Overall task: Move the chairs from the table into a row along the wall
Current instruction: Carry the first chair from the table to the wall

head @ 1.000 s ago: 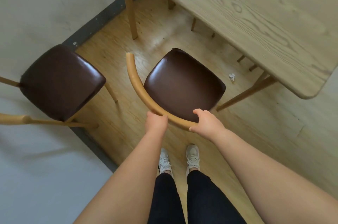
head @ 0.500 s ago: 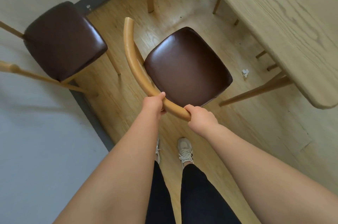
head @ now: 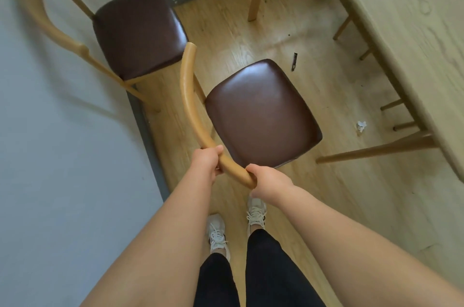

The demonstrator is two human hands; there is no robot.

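One chair (head: 136, 30) already stands by the wall (head: 62, 143); both hands' fingers (head: 218, 149) wrap the second chair's backrest (head: 190, 106), not yet placed alongside.

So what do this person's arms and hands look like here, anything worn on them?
Both forearms are bare right up to the bottom edge of the picture: no sleeves show. The left hand and the right hand wear no gloves, and no rings, watch or wristband can be seen on the sides facing the camera. Lower down, the person wears black trousers and pale lace-up trainers.
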